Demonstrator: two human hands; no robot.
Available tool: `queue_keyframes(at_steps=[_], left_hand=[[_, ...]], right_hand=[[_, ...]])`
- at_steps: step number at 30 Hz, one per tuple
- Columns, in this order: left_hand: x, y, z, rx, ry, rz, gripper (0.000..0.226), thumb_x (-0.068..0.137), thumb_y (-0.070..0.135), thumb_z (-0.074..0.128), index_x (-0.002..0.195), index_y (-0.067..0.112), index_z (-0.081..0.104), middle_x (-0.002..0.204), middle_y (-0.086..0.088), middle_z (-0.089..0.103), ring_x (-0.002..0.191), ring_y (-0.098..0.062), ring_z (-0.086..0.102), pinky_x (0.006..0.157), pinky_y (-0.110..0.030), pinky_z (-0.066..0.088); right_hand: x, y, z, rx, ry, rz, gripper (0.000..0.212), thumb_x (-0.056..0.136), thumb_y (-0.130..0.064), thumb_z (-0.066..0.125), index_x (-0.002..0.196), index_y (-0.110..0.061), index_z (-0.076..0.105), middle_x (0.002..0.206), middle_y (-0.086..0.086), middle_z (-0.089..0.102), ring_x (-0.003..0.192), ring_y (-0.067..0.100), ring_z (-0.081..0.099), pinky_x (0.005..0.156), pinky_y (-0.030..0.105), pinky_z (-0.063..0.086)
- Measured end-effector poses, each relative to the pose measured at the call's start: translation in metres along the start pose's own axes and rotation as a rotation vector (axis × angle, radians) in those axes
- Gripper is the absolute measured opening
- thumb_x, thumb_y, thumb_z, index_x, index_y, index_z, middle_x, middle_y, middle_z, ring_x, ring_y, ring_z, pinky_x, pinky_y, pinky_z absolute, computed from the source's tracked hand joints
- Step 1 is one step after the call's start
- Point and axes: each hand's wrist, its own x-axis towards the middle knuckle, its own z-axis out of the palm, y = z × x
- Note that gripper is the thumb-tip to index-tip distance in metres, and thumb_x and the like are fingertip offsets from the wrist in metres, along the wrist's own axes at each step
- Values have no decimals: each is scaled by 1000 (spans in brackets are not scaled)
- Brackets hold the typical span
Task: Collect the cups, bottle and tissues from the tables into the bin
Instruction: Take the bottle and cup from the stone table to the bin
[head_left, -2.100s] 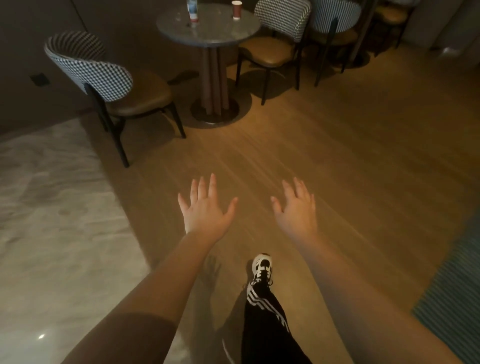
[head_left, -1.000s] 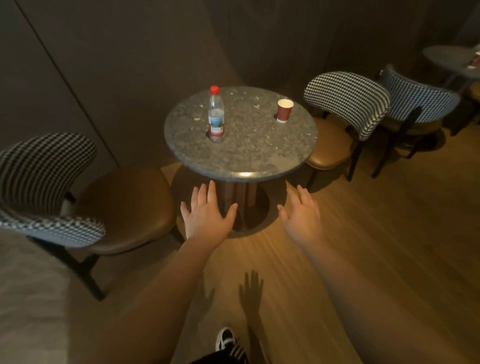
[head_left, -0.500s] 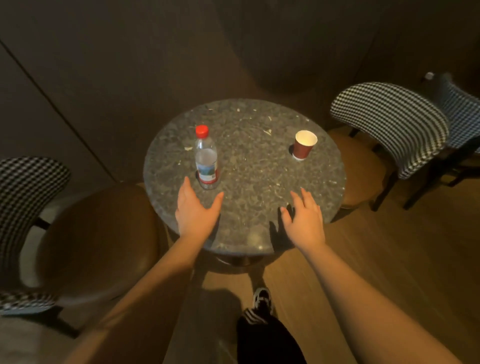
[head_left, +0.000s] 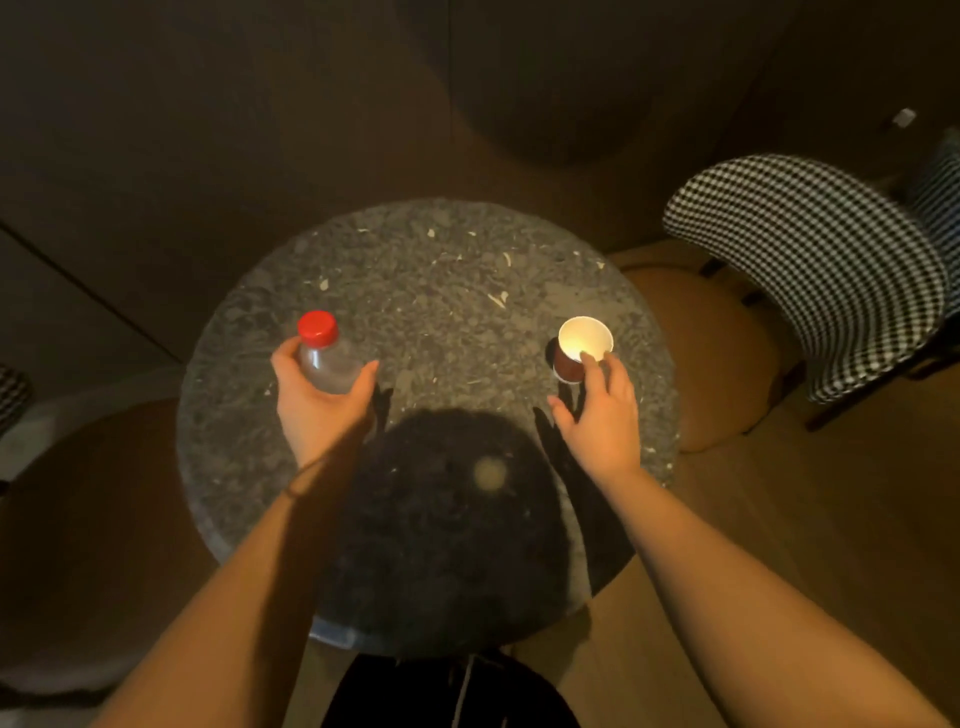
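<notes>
A clear plastic bottle (head_left: 328, 359) with a red cap stands on the left of a round speckled stone table (head_left: 447, 280). My left hand (head_left: 317, 415) wraps its lower body, fingers on the left side and thumb on the right. A red paper cup (head_left: 583, 340) with a white inside stands upright on the table's right. My right hand (head_left: 602, 421) is spread just in front of it, one fingertip touching the rim and the thumb apart. No bin or tissues are in view.
A houndstooth-backed chair (head_left: 810, 260) with a brown seat stands right of the table. Another brown chair seat (head_left: 78, 519) lies at the left. A dark wall runs behind the table. My head's shadow covers the table's near half.
I have walked up to the table and now look straight down on it. My left hand went forward and closed round the bottle; my right hand moved forward to the cup's rim.
</notes>
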Motion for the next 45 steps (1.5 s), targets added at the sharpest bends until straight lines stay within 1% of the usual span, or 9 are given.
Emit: queue_keyframes(at_steps=[3,7,11,17,20,24,31,42,45], left_hand=[[6,19,22,47,-98,-14,65,57,48,82,104,53,37,87,28,55,78,7,56,76,-16,41],[5,38,48,106,-226,24,62,55,55,80,102,52,41,82,32,58,75,18,54,64,-12,37],[-1,50,60,143,-271,95,52,56,59,78,94,58,42,87,46,53,78,25,50,63,-14,36],[-7,59,77,156,-421,185,55,57,60,77,101,54,44,93,29,60,85,4,57,78,-31,50],[-21,67,90,158,-557,290,58,59,58,77,108,44,48,91,19,63,84,-10,62,77,-35,53],[-60,81,107,153,-738,440,68,60,52,82,118,32,53,105,8,65,96,-17,61,84,-35,50],[-165,98,109,25,-1136,649,72,63,37,86,124,15,56,116,-5,61,109,-23,55,93,-39,44],[-382,69,35,-125,-1772,954,62,60,46,85,111,28,56,101,12,56,92,-3,50,75,-18,37],[-448,54,-7,-151,-1967,1016,64,58,46,86,111,28,56,101,11,58,92,-7,53,76,-22,42]], right_hand=[[35,3,2,36,36,48,80,82,-45,67,145,-15,28,153,17,22,142,34,20,115,48,23],[70,10,11,104,18,113,92,78,-47,71,149,-22,19,157,11,16,144,29,14,116,44,17],[84,17,19,136,5,125,86,79,-43,70,148,-15,25,153,9,27,138,29,28,111,42,28],[61,27,3,193,104,104,80,77,-39,72,143,-12,35,143,8,37,128,27,39,103,39,38],[29,36,-16,194,196,132,76,77,-36,74,140,-10,39,140,10,40,126,30,41,98,40,40],[-36,55,-37,171,311,202,74,76,-35,75,137,-10,43,135,9,44,124,27,43,99,39,41],[-191,88,-54,103,532,563,73,75,-35,77,137,-16,43,135,5,46,123,23,45,100,37,42],[-483,62,-30,56,954,1229,70,72,-33,79,131,-10,50,130,8,49,121,27,48,95,34,42],[-562,35,-19,39,1076,1419,70,72,-33,79,131,-11,49,129,7,50,120,28,47,95,33,41]])
